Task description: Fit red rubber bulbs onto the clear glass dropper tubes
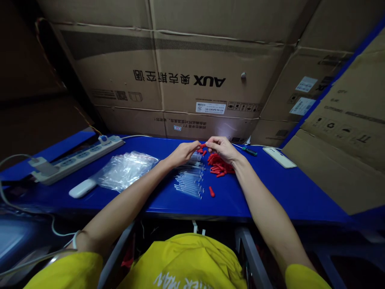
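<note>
Both of my hands meet above the far middle of the blue table. A red rubber dropper bulb (203, 145) lies between their fingertips. My right hand (223, 148) pinches this bulb from the right. My left hand (184, 153) is closed at its left end; what its fingers grip is hidden. Below my left hand, clear thin dropper tubes (189, 180) lie side by side in a row, and a few red bulbs rest by the far ones. A heap of red bulbs (221, 165) sits under my right wrist. One loose bulb (212, 192) lies nearer me.
Clear plastic bags (126, 170) and a white rounded device (82, 188) lie left, near a power strip (87, 154) with cables. A green-handled screwdriver (249, 151) and a white phone (279, 157) are at the right. Cardboard (186, 52) walls the back and the right side.
</note>
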`<state>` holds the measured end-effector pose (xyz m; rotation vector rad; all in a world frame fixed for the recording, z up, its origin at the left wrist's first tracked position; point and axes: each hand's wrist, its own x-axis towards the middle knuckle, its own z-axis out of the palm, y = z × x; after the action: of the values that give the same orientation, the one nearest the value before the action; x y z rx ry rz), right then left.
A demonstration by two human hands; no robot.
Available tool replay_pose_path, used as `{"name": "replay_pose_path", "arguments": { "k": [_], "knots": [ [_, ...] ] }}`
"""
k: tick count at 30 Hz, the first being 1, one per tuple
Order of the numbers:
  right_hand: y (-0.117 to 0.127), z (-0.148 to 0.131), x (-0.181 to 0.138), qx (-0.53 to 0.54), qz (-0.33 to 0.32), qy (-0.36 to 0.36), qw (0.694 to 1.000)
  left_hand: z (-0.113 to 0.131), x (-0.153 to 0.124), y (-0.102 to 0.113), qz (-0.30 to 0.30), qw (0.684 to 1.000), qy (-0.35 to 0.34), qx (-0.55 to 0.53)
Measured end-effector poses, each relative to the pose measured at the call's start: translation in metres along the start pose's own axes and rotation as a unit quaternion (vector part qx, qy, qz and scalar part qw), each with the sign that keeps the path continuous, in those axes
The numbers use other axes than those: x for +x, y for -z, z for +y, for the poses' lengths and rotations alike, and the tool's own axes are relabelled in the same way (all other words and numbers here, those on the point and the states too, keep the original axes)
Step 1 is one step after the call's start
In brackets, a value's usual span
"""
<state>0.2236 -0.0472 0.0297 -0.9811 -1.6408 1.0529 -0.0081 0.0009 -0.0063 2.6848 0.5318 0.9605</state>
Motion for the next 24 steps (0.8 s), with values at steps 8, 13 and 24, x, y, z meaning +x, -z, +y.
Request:
{"name": "replay_pose_path", "arguments": {
  "k": [8,13,24],
  "knots": [
    [0.001,-0.008,0.003,-0.120,0.033,0.019,0.992,0.002,0.001,0.005,-0.010,0.998,0.047,0.032],
    [-0.003,-0.005,0.008,-0.132,0.052,0.016,0.990,0.005,0.004,-0.001,-0.008,0.997,0.059,0.054],
    [0.096,0.016,-0.014,-0.183,0.303,0.062,0.933,-0.042,-0.014,0.031,0.064,0.981,0.157,0.095]
  ]
}}
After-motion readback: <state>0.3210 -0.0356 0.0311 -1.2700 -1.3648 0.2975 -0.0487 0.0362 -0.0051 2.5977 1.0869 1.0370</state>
